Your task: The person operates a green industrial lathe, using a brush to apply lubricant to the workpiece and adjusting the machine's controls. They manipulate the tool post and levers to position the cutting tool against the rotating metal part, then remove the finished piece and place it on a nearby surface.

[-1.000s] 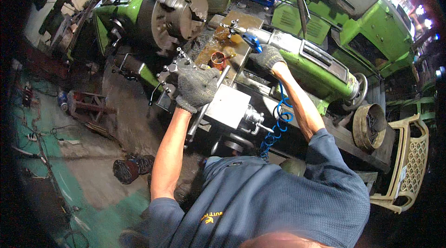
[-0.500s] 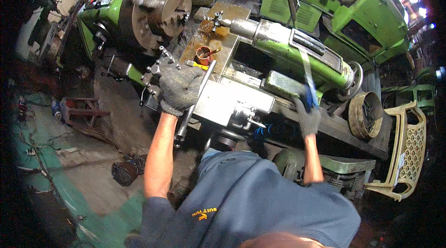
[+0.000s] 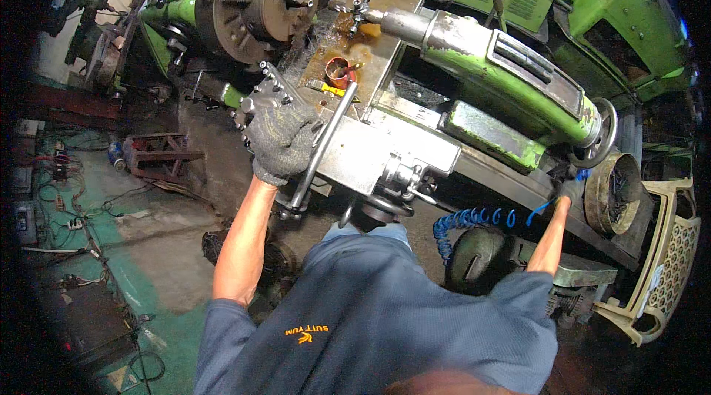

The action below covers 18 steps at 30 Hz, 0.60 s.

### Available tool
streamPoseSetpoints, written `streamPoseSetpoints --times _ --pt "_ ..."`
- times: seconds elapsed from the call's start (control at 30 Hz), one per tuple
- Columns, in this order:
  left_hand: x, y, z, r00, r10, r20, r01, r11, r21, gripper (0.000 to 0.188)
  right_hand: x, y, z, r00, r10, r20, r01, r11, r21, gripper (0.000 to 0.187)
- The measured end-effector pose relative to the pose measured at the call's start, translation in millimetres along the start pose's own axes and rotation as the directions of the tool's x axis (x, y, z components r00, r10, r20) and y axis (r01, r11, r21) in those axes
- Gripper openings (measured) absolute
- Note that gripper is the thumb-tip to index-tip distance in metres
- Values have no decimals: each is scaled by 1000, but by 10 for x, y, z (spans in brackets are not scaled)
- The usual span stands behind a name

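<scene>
My gloved left hand (image 3: 281, 139) is closed against a long steel lever (image 3: 326, 139) on the grey carriage (image 3: 370, 154) of a green lathe. My right hand (image 3: 569, 191) is stretched far to the right, below the tailstock handwheel (image 3: 603, 132). It holds the blue nozzle (image 3: 581, 173) of a coiled blue air hose (image 3: 474, 219). A small copper-coloured ring (image 3: 338, 69) sits in oily fluid on the slide, just beyond my left hand. The big steel chuck (image 3: 270, 2) is at the top left.
The green tailstock (image 3: 503, 77) lies across the bed to the right. A round metal drum (image 3: 615, 195) and a beige plastic crate (image 3: 666, 262) stand at the far right. Cables and a small wooden frame (image 3: 159, 154) lie on the green floor at left.
My right hand left the copper ring on the slide and swung down and right with the blue nozzle, stretching the hose. My left hand stayed on the lever.
</scene>
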<state>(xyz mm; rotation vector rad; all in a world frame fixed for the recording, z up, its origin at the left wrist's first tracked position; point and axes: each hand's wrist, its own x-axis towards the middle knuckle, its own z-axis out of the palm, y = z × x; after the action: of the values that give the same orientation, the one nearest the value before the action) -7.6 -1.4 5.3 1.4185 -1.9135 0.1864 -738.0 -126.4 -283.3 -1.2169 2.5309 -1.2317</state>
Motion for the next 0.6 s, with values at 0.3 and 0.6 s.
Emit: streamPoseSetpoints --times 0.3,0.6 --pt "-101 249 -332 987 -129 94 130 991 -3 33 -83 115 389 984 -7 181 72 932 -355 49" --pt "-1945 -1781 -737 564 -809 -164 795 586 -158 37 -1637 -1141 -561 976 207 62 -151 860 -488 60"
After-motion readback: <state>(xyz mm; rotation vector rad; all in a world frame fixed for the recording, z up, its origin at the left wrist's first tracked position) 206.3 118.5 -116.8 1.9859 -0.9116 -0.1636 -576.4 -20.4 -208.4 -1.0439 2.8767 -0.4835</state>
